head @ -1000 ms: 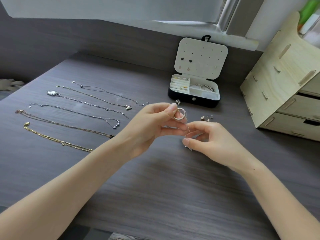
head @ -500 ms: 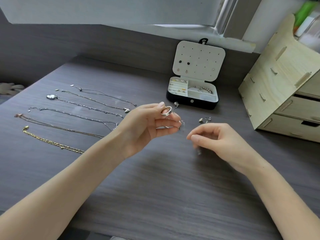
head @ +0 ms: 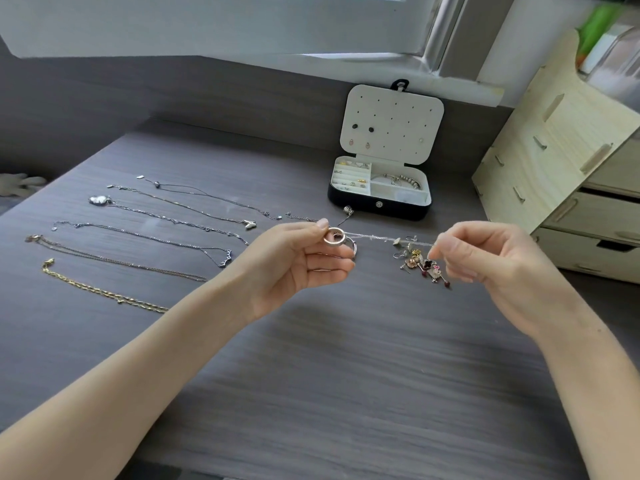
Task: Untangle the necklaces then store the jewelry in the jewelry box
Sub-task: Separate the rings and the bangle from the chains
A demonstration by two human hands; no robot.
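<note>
Left hand (head: 294, 268) has its fingers curled, pinching a ring (head: 334, 236). Right hand (head: 485, 268) pinches a thin chain (head: 377, 237), taut between them, over the desk (head: 311, 375) near the open jewelry box (head: 379, 206).

Matt grey wood-grain on the table (head: 346, 375), faintly streaked. Fine silvery metal in the chains (head: 149, 237) – one gold-toned. Polished, glinting metal for the ring (head: 334, 235); thin sparkly strand (head: 377, 237). Smooth black shell on the box (head: 379, 206), matt off-white lining. Pale bare wood for the drawers (head: 554, 161).

Black jewelry box (head: 377, 206), cream lining
</note>
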